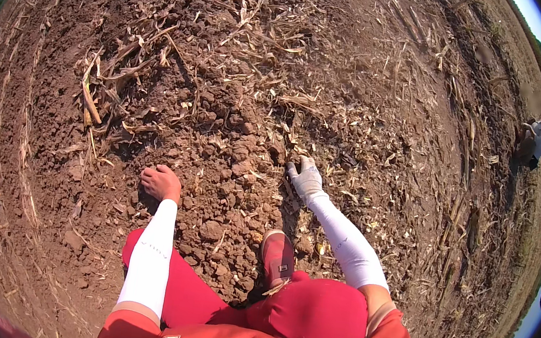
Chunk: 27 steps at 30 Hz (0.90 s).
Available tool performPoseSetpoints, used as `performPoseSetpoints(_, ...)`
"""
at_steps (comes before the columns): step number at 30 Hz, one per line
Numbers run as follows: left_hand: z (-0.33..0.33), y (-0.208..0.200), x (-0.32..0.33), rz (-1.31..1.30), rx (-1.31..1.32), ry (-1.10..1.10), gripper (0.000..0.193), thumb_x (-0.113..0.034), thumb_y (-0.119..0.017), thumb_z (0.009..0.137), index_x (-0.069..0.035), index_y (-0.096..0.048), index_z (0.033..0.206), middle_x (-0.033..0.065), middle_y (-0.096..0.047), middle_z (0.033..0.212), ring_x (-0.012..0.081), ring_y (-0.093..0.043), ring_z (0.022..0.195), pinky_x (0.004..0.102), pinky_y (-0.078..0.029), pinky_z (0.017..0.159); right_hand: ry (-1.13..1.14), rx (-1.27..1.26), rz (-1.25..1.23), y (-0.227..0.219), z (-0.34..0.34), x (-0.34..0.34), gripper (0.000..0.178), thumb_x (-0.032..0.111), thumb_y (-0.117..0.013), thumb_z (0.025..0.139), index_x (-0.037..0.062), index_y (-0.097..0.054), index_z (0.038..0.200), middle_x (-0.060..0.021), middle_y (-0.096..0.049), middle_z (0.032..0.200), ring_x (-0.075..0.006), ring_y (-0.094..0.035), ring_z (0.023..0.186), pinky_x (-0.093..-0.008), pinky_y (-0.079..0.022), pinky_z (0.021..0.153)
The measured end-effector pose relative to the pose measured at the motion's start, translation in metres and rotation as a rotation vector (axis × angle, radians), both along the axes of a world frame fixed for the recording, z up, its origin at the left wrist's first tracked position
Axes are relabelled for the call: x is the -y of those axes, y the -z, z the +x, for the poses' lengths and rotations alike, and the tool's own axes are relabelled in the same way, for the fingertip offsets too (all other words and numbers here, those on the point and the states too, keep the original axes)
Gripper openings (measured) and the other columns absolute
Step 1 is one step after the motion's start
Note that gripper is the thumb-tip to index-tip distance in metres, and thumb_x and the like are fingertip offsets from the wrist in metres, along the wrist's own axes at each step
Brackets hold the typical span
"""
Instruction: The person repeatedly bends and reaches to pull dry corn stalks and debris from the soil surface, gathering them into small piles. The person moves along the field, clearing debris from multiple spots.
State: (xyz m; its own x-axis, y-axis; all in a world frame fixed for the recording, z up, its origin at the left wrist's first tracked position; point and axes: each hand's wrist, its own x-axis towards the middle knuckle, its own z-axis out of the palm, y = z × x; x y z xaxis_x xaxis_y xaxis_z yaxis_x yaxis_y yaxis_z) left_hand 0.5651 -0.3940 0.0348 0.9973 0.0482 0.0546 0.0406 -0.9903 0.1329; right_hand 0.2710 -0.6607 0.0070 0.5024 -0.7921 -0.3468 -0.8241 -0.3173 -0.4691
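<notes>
My left hand (pixel 161 183), bare below a white arm sleeve (pixel 151 252), is closed with its fingers curled under, low over the brown clods. Whatever it may hold is hidden from above. On my right hand (pixel 306 179) is a pale glove with darker, soiled fingertips. Its thumb and fingers are spread at the soil (pixel 237 165), beside broken straw, and nothing shows between them. A second white sleeve (pixel 347 239) covers the right forearm.
Dry corn stalks and leaves (pixel 123 73) lie across the loose soil, thickest ahead and to the left. My red shoe (pixel 277 256) stands among clods between my hands. Far right, another person (pixel 536 137) in a light top is low to the ground near the field's edge.
</notes>
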Motion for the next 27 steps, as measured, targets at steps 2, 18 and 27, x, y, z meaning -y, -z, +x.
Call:
performPoseSetpoints(2,-0.002,0.000,0.005,-0.015,0.007,0.001,0.041,-0.032,-0.045,0.095,0.004,-0.043,0.114,0.0226,-0.048,0.124,0.0373,-0.046,0.117,0.0479,-0.039,0.098,0.036,0.004,-0.029,0.006,-0.003,0.000,0.060,0.044,-0.057,0.092,0.0046,-0.047,0.136,-0.0242,-0.048,0.138,-0.0374,-0.048,0.127,-0.0410,-0.040,0.106)
performPoseSetpoints(18,0.081,-0.030,-0.018,-0.077,0.206,0.594,0.063,-0.014,-0.061,0.082,0.005,-0.036,0.136,0.0210,-0.034,0.145,0.0374,-0.035,0.133,0.0436,-0.028,0.114,-0.531,0.173,-0.316,-0.036,0.109,-0.047,0.058,0.033,-0.058,0.088,0.0188,-0.044,0.143,-0.0141,-0.034,0.152,-0.0346,-0.034,0.136,-0.0464,-0.026,0.111)
performPoseSetpoints(27,0.171,-0.034,0.016,0.156,-0.053,0.862,0.055,-0.006,-0.059,0.080,-0.005,-0.047,0.134,0.0136,-0.051,0.135,0.0317,-0.040,0.133,0.0472,-0.027,0.114,-0.599,0.145,-0.293,-0.049,0.110,-0.033,0.056,0.037,-0.060,0.087,0.0223,-0.046,0.139,-0.0155,-0.037,0.149,-0.0354,-0.036,0.135,-0.0469,-0.029,0.109)
